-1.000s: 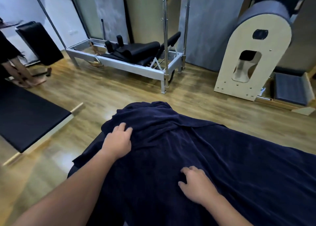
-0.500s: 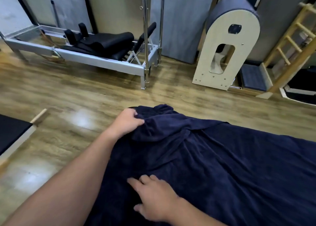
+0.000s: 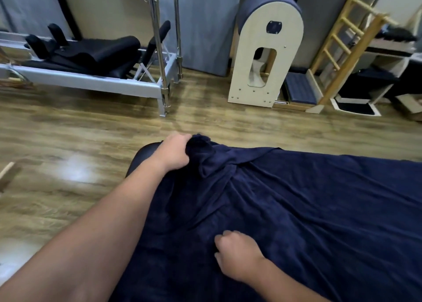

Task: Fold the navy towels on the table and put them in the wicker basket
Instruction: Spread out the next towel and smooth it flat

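**Navy towel bunched at the tabletop's far corner**

Nearest, the right hand (image 3: 237, 255) rests on the navy towel (image 3: 308, 210), its fingers curled into the plush cloth; whether they pinch a fold cannot be told. The towel is soft, deep-piled and heavily creased, its folds fanning out from the far corner. It runs off the right and lower edges of the view, so its full outline is cut off. It covers almost the whole tabletop (image 3: 142, 155), of which only a dark, rounded, smooth corner shows. At that corner the left hand (image 3: 174, 152) grips a gathered lump of towel, fingers buried in the cloth.

Beyond lies a glossy wood-plank floor (image 3: 80, 142). Farther off stand a metal-framed reformer (image 3: 96, 73) with black padding, an arched pale-wood barrel (image 3: 266, 57) topped in navy padding, and a blurred wooden ladder frame (image 3: 342, 43). No writing is legible.
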Demonstrator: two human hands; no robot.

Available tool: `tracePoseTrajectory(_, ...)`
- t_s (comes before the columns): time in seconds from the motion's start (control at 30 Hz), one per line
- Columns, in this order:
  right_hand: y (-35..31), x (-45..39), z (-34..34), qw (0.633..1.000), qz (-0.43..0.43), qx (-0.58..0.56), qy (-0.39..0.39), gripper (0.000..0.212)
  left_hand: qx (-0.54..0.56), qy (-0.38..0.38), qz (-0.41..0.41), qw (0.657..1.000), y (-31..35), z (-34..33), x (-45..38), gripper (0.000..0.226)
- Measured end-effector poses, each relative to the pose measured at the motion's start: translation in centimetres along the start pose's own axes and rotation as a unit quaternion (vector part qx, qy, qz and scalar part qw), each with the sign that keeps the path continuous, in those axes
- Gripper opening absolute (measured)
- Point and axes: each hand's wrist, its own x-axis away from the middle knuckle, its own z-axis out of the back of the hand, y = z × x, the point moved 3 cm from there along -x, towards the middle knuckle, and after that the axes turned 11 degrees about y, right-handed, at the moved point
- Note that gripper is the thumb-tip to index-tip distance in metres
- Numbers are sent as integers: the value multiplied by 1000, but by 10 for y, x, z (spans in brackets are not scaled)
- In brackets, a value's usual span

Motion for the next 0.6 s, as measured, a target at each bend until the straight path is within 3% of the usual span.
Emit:
tracePoseTrajectory(0.1,3,-14,15,996,-36,-62,57,19,-76,-7,104,992,-17,4,21,86)
tracePoseTrajectory(0.23,-22,-33,31,984,-20,-126,125,18,6,-58,154,986,-32,3,45,43)
tracePoseTrajectory(0.33,-44,-36,38,970,-9,-172,170,18,100,-74,152,980,-23,5,58,28)
tracePoseTrajectory(0.4,-52,-32,39,960,-21,-210,182,28,184,-158,176,954,-8,3,70,27)
tracePoseTrajectory(0.47,-57,-27,40,954,-49,-228,190,36,261,-267,208,904,9,-3,79,25)
tracePoseTrajectory(0.53,-57,-25,41,949,-97,-222,201,43,300,-343,212,865,24,-12,85,45)
tracePoseTrajectory(0.6,-52,-26,40,940,-154,-213,218,44,289,-371,188,862,37,-23,83,51)
